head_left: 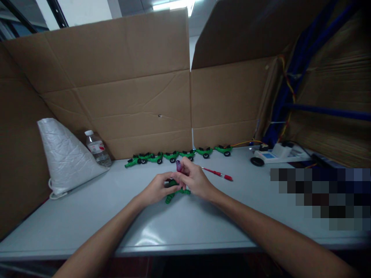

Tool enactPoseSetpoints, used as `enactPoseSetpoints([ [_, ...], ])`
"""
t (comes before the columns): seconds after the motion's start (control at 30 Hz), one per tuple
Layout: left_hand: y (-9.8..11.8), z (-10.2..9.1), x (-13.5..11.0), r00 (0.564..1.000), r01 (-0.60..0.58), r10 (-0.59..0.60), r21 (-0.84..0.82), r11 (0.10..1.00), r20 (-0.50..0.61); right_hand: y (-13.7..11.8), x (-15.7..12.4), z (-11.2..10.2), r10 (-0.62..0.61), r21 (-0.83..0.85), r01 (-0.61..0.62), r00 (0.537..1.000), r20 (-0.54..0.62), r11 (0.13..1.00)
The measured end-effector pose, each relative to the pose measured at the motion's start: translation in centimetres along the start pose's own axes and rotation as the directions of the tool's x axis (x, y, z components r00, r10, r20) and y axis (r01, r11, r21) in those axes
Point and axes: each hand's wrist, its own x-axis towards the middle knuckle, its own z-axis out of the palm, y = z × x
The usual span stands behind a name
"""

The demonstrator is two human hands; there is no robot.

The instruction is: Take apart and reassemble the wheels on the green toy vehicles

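My left hand (160,188) is closed round a green toy vehicle (171,197) with dark parts, low over the middle of the table. Parts of the toy stick out below the fingers, and the rest is covered by both hands. In my right hand (194,178) is an upright screwdriver with a purple handle (178,166), pinched above the toy. Its shaft and tip are hidden behind the fingers. Just right of that hand, a red screwdriver (222,175) lies on the white table (110,216).
Several green toy vehicles (205,153) with black wheels line the cardboard wall (130,104). On the left stand a white padded bag (66,162) and a water bottle (97,148). A power strip (285,153) and a black ring (257,161) lie on the right, near a blue post (274,123).
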Motion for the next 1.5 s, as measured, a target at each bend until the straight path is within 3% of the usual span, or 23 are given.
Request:
enactPoseSetpoints([
  [0.23,-0.4,0.0,0.0,1.000,0.008,-0.008,-0.004,1.000,-0.001,-0.1,0.8,-0.5,0.055,0.168,-0.078,0.989,0.136,0.983],
  [0.43,-0.4,0.0,0.0,1.000,0.005,-0.005,0.004,1.000,0.017,-0.1,0.6,-0.4,0.057,0.175,-0.076,0.993,0.108,0.982],
  [0.53,-0.2,0.2,0.1,1.000,-0.027,0.027,0.036,0.999,0.003,-0.3,0.3,-0.1,0.028,0.098,-0.033,0.998,0.051,0.995],
  [0.67,-0.5,0.4,0.1,0.998,-0.032,0.037,0.081,0.996,-0.054,-0.4,-0.1,0.0,-0.061,-0.152,0.055,0.997,-0.036,0.987],
  [0.77,-0.7,0.3,0.1,0.998,-0.023,0.028,0.092,0.995,-0.054,0.1,-0.2,0.0,-0.100,-0.211,0.076,0.989,-0.106,0.975],
  [0.9,-0.6,0.2,0.1,0.999,-0.029,0.031,0.070,0.997,-0.032,0.8,0.1,-0.2,-0.039,-0.125,0.029,0.996,-0.083,0.992],
  [1.13,-0.1,-0.1,0.1,0.999,-0.030,0.031,0.068,0.997,-0.014,-0.1,0.4,-0.8,0.010,0.014,-0.011,0.995,0.101,1.000],
  [1.37,-0.6,0.2,0.2,0.999,-0.026,0.027,0.052,0.998,-0.023,0.5,-0.1,0.4,-0.002,0.012,0.002,0.999,-0.054,1.000],
  [1.5,-0.6,0.3,0.2,0.999,-0.028,0.029,0.027,0.999,-0.024,0.7,-0.2,0.6,0.012,0.032,-0.010,0.999,-0.053,0.999],
])
